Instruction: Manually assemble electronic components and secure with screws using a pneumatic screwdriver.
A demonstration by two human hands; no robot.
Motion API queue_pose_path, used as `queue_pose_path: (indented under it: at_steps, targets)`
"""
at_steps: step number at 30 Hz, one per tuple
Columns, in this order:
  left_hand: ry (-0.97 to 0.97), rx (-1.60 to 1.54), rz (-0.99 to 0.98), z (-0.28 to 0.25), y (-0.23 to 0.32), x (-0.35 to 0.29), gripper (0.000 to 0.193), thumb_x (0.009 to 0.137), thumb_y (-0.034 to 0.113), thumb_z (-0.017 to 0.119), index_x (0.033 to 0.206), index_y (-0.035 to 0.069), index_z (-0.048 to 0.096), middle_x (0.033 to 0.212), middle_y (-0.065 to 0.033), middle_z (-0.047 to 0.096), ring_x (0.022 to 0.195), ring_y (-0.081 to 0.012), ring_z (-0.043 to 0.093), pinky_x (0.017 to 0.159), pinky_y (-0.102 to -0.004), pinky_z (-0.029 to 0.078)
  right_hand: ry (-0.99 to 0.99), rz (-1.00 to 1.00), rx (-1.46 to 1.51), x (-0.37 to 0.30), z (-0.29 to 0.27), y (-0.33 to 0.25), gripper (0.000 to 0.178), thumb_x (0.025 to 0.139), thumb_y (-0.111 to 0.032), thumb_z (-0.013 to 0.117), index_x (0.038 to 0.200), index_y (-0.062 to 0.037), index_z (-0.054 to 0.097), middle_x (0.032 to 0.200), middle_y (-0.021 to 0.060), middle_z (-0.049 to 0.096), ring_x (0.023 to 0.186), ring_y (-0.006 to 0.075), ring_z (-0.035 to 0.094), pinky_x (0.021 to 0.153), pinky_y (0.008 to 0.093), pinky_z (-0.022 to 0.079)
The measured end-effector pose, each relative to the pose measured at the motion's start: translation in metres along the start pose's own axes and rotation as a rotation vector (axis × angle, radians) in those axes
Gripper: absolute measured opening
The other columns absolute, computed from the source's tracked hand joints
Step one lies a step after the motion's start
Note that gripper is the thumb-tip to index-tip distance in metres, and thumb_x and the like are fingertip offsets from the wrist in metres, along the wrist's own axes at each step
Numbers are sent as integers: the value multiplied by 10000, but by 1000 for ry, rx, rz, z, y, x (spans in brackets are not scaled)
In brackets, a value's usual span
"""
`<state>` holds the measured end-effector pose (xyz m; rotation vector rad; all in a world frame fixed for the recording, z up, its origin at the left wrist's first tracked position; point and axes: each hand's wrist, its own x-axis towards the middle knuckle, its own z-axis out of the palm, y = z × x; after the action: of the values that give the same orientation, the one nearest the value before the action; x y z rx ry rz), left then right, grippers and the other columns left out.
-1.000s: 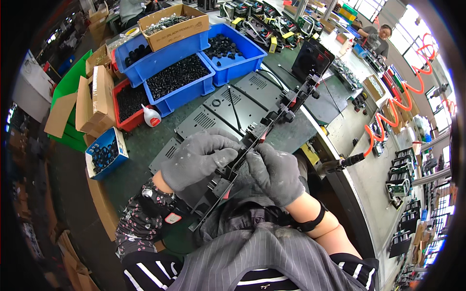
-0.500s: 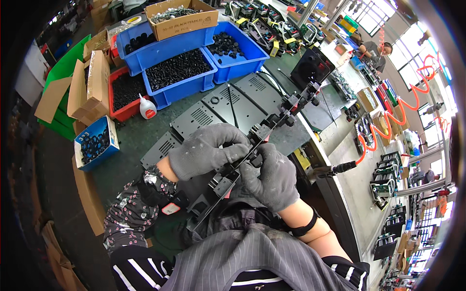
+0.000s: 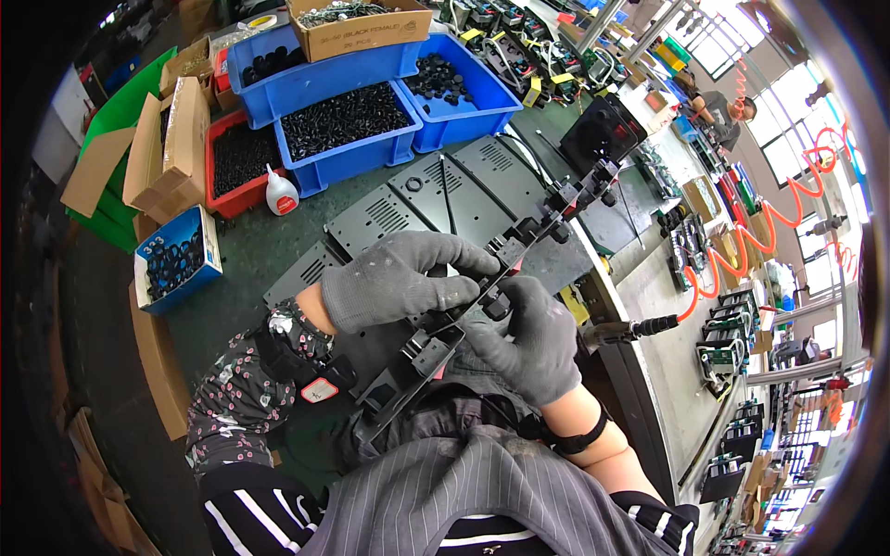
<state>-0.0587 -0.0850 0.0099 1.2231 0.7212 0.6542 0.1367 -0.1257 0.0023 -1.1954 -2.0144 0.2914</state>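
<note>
A long, narrow black panel [image 3: 434, 356] with black blocky fittings along it lies slantwise across my lap, its upper end reaching to the right over the bench edge. My left hand [image 3: 394, 283], in a grey glove, grips the panel's upper side near the middle, thumb and fingers bent at its edge. Opposite it, my right hand [image 3: 533, 343], gloved too, is closed at the panel's lower side. A small rounded black part [image 3: 497, 306] shows between its thumb and forefinger against the panel. My right fingertips are partly hidden.
Flat grey slotted metal plates [image 3: 389, 211] lie on the bench ahead. Behind them stand blue bins [image 3: 348, 153] and a red bin [image 3: 218, 190] of small black parts. Nearby are a white squeeze bottle [image 3: 281, 195] and a power driver [image 3: 616, 332] on a red coiled hose.
My right thumb and forefinger have parted slightly, uncovering the rounded black part between them. My left hand stays at the panel's upper side. The whole view has shifted a little.
</note>
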Motion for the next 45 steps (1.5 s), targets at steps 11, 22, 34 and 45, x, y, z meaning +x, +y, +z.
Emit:
queue_pose_path:
  at_steps: [11,22,34,45]
  targets:
    - [-13,31,13,-3,3,-1,286,849,49,609,1128,-6,589,1000,-50,640,884,-92,593,777,-237,485,-140,-109,217,3,-3,13,211,848,-236,616,854,-29,573,715,146,566,598,319,573,555,389,442]
    - [65,266,163,-11,15,-9,505,934,451,498,1161,13,607,651,59,491,561,-28,438,527,-182,368,-255,102,170,6,-5,10,328,831,-339,625,753,-28,556,702,183,563,667,380,568,593,413,441]
    - [120,297,186,-14,4,-14,594,882,549,529,1129,20,635,634,42,491,579,-60,463,533,-218,388,-250,92,171,6,-4,5,304,835,-311,617,753,-26,552,688,182,562,655,378,569,582,414,441]
    - [157,153,41,-5,18,-20,381,902,354,590,1017,-1,665,713,6,593,657,-40,517,571,-192,394,-287,171,322,2,1,8,366,896,-357,544,727,-32,565,656,188,553,659,383,570,581,419,439]
